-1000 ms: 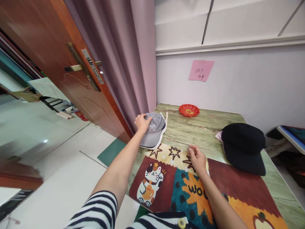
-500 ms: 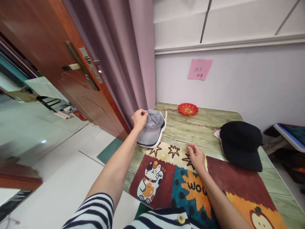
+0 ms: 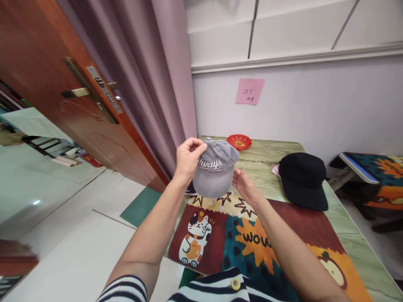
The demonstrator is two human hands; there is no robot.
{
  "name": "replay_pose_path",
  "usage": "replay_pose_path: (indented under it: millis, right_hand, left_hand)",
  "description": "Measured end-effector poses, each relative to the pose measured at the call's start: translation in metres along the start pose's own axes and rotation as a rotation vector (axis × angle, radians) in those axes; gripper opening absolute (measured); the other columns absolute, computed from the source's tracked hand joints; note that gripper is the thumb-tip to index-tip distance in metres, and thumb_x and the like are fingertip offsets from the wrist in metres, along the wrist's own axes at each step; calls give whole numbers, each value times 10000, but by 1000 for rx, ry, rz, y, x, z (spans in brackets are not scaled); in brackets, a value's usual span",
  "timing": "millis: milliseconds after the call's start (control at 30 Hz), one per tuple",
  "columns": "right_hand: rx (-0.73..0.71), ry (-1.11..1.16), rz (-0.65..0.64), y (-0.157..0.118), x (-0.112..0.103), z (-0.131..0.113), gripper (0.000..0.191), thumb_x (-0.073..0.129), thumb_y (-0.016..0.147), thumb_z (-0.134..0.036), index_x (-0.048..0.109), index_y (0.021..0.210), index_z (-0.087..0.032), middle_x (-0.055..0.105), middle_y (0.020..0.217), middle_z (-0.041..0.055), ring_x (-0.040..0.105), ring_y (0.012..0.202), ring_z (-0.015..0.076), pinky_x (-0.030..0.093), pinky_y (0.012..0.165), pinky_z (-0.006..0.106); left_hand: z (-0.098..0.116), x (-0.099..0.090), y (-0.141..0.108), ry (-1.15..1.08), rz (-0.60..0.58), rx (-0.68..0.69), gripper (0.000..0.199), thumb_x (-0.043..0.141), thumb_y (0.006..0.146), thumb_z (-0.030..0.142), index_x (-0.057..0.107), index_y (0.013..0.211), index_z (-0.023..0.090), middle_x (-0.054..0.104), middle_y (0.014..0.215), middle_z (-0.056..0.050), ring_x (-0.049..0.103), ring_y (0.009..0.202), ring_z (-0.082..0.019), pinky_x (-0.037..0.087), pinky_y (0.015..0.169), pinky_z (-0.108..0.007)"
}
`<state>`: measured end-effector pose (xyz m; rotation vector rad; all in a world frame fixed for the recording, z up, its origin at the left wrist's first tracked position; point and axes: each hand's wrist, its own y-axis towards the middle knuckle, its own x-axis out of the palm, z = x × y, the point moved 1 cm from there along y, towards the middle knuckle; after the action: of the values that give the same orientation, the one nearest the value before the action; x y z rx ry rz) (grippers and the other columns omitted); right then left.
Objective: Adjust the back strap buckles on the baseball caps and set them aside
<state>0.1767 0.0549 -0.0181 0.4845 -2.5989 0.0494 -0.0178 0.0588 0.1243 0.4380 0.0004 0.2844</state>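
A grey cap [image 3: 212, 178] with white lettering on its front hangs above the far left of the table, its brim toward me. My left hand [image 3: 190, 158] pinches the crown at the cap's left side. At the cap's right edge is my right hand [image 3: 247, 186], fingers partly spread and nothing held in them; whether it touches the cap is hard to tell. Part of a dark brim shows beneath the grey cap. A black cap [image 3: 302, 180] lies on the table's right side, a bit of pink showing at its left edge.
On the wooden-patterned table [image 3: 280, 147] lies a colourful mat [image 3: 217, 235] with a cat and "WOW" print. A red scalloped dish [image 3: 239, 141] stands at the back. A door [image 3: 103, 138] and a purple curtain [image 3: 157, 84] border the left; another table [image 3: 374, 176] is at the right.
The grey cap has been lifted off the dark and white ones under it and moved right with my left hand. My right hand has come up beside it. The view has shifted slightly right.
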Motion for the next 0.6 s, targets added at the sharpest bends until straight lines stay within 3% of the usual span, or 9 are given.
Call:
replay_pose_path:
  millis: [133, 267, 333, 400, 467, 533, 600]
  right_hand:
    - [116, 208, -15, 0, 11, -22, 529, 670, 792, -683, 719, 1107, -261, 755, 1183, 70, 601, 1279, 322, 469, 1084, 510]
    - [154, 322, -29, -11, 7, -36, 464, 607, 856, -635, 728, 1089, -252, 763, 1160, 66, 593, 1293, 313, 453, 1104, 520]
    - [129, 386, -6, -17, 4, -41, 462, 572, 879, -636, 723, 1107, -265, 760, 1172, 56, 583, 1306, 308, 441, 1114, 529]
    - [95, 430, 16, -22, 1, -42, 461, 549, 892, -642, 717, 1124, -280, 751, 1200, 47, 569, 1323, 303, 427, 1125, 537]
    - [80, 452, 33, -25, -1, -40, 456, 540, 900, -641, 713, 1129, -288, 742, 1222, 44, 557, 1336, 299, 417, 1133, 540]
    - [85, 464, 51, -27, -4, -35, 443, 543, 904, -629, 713, 1127, -286, 742, 1222, 46, 559, 1334, 297, 421, 1131, 539]
    - [109, 470, 63, -29, -8, -31, 433, 554, 905, -614, 714, 1124, -277, 751, 1201, 47, 575, 1317, 296, 437, 1119, 533]
  left_hand:
    - [-12, 16, -17, -74, -62, -111, 211, 817, 662, 296, 659, 711, 165, 605, 676, 24, 516, 611, -93, 427, 612, -215]
    - [-49, 7, -34, -97, -6, -230, 339, 832, 677, 455, 682, 775, 168, 648, 742, 4, 562, 655, -104, 462, 650, -223]
    - [-72, -1, -48, -99, 55, -371, 442, 809, 684, 576, 686, 825, 175, 691, 825, -22, 610, 704, -124, 484, 669, -238]
    - [-93, -3, -65, -163, -57, -663, 558, 728, 704, 714, 692, 834, 173, 717, 824, -60, 666, 742, -180, 517, 688, -290]
    - [-105, 2, -81, -358, -271, -919, 657, 624, 743, 794, 725, 930, 172, 753, 874, -108, 717, 885, -273, 551, 799, -383]
    - [-107, 10, -91, -578, -384, -1018, 715, 550, 789, 809, 729, 1070, 177, 774, 984, -127, 709, 1043, -328, 536, 934, -456]
    - [-103, 18, -93, -724, -344, -995, 675, 543, 834, 757, 712, 1157, 188, 777, 1059, -112, 696, 1108, -333, 509, 1015, -484]
